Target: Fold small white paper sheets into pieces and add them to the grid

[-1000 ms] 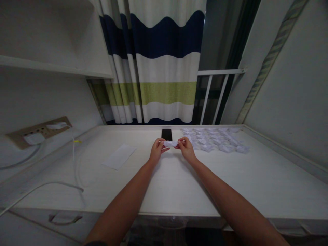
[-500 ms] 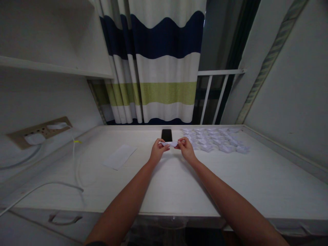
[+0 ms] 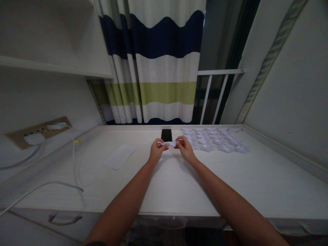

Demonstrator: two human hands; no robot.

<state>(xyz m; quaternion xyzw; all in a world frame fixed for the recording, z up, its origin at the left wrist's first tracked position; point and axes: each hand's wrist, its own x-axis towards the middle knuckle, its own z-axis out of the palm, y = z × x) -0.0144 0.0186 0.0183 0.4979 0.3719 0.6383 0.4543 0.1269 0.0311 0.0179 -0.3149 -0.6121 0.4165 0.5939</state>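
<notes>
A small folded white paper (image 3: 171, 144) is stretched between my two hands, above the white desk (image 3: 176, 191). My left hand (image 3: 156, 150) pinches its left end, thumb on the near side. At the other end, my right hand (image 3: 185, 148) grips the paper between thumb and fingers. Just beyond it lies a black phone (image 3: 166, 135), its lower edge partly covered by the paper. To the right of my right hand, several folded white paper pieces (image 3: 216, 139) are laid out in rows. The exact folds in the held paper are too small to make out.
Flat white paper sheets (image 3: 120, 156) lie on the desk at left. A white cable (image 3: 51, 183) curves over the left front, near a wall socket panel (image 3: 41, 131) with plugs. Behind the desk hang a striped curtain (image 3: 166, 70) and a white railing (image 3: 221, 72). A shelf (image 3: 53, 70) juts out upper left.
Both hands stay almost in place, still holding the folded paper. My right fingers have shifted slightly along its right end. The other objects look unchanged.
</notes>
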